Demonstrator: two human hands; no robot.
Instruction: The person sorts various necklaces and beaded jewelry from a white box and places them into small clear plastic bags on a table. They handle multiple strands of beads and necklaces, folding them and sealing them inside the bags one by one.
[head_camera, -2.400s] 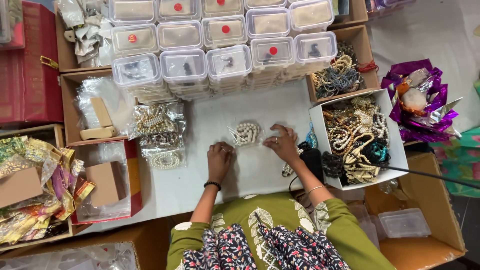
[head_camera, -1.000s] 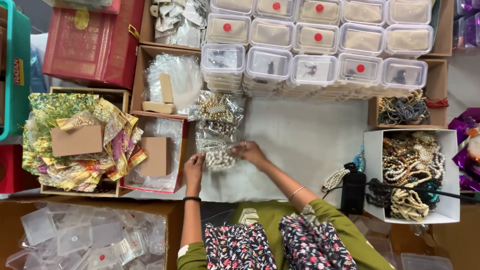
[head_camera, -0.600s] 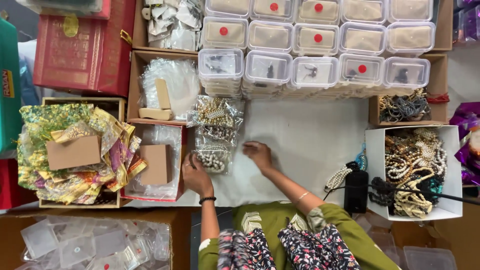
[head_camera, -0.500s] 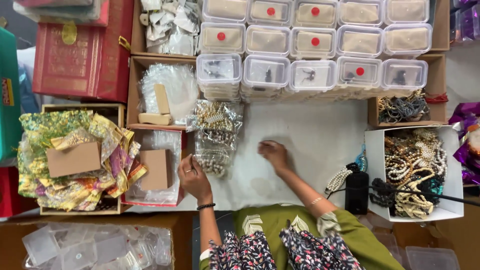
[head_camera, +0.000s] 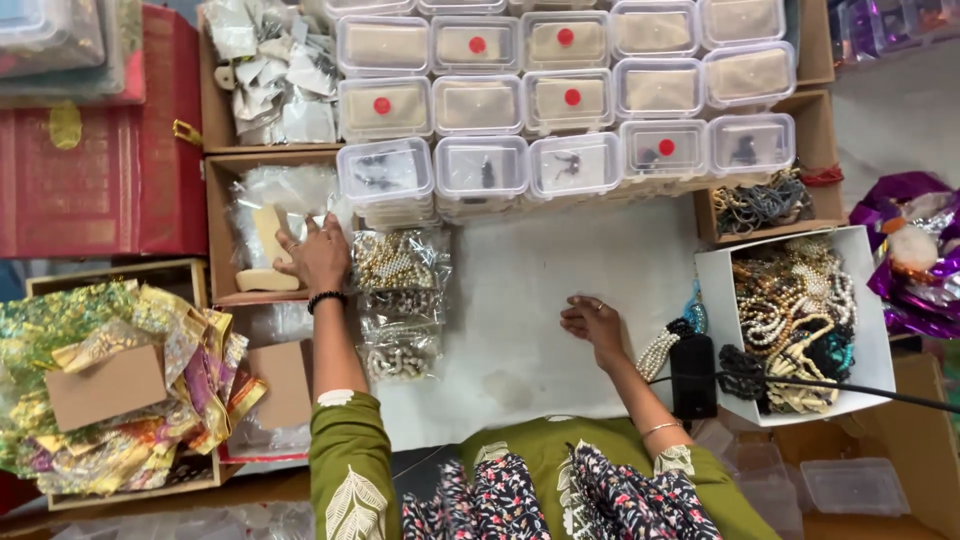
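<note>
On the white work surface (head_camera: 560, 270), seen from the head camera, the person's left hand (head_camera: 315, 255) reaches up and to the left, over the edge of a cardboard tray (head_camera: 218, 225). The fingers (head_camera: 290, 245) are spread and loose, resting on the clear plastic bags (head_camera: 285, 190) in that tray, right beside a pale wooden block (head_camera: 265, 225). The hand grips nothing that can be made out. A dark bead bracelet (head_camera: 325, 297) sits on that wrist.

The right hand (head_camera: 595, 320) lies on the surface near its lower middle, fingers curled slightly, palm down, holding nothing. A ring shows on one finger. Just to its right lie a strand of white beads (head_camera: 655, 352) and a black box-shaped device (head_camera: 692, 375).

Between the two hands, a column of clear packets of beads (head_camera: 400, 300) lies flat, its top packet touching the left hand's side.

A white box (head_camera: 715, 300) full of mixed bead strands stands at the right. Stacked clear lidded containers (head_camera: 560, 120), some with red dots, fill the top. A red case (head_camera: 100, 190) and a heap of shiny foil pouches (head_camera: 110, 400) lie at the left.
</note>
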